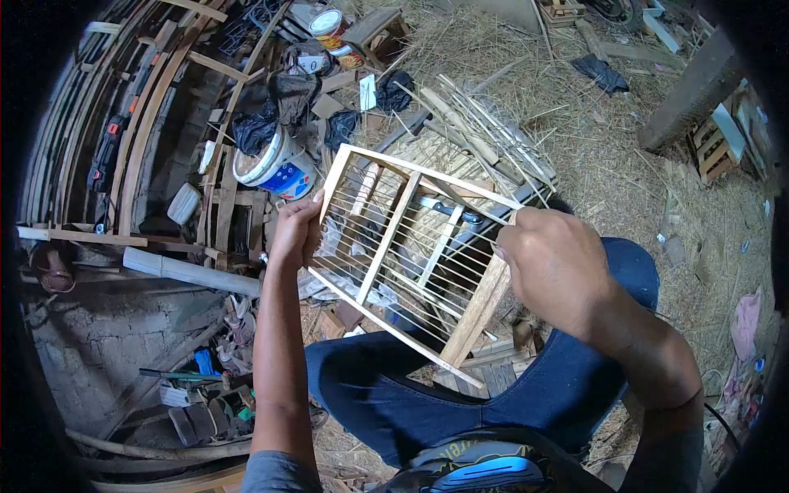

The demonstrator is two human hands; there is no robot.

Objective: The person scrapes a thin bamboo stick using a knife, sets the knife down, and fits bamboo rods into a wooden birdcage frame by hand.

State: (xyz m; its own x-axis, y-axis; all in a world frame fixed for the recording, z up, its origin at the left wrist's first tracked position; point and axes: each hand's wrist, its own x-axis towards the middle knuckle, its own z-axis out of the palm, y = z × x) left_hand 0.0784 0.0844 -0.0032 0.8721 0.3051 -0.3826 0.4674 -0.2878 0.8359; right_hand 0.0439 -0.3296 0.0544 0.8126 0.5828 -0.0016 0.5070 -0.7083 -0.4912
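A wooden cage panel (389, 238), a frame with thin parallel rods running through its slats, is held tilted above my lap. My left hand (297, 232) is closed around its left side rail. At the upper right corner, my right hand (555, 259) grips the panel near the wide end slat (478, 311); its fingertips are partly hidden. Through the rods I see a knife with a dark handle (468, 217), lying on the wooden work surface (427, 156) beneath.
Thin wood strips (497, 135) are heaped beyond the panel. A white bucket (275, 164) with a black bag stands at the left. Long boards (148, 123) lean at the far left, near a white pipe (193, 271). A post (694, 94) rises at the right from straw-covered ground.
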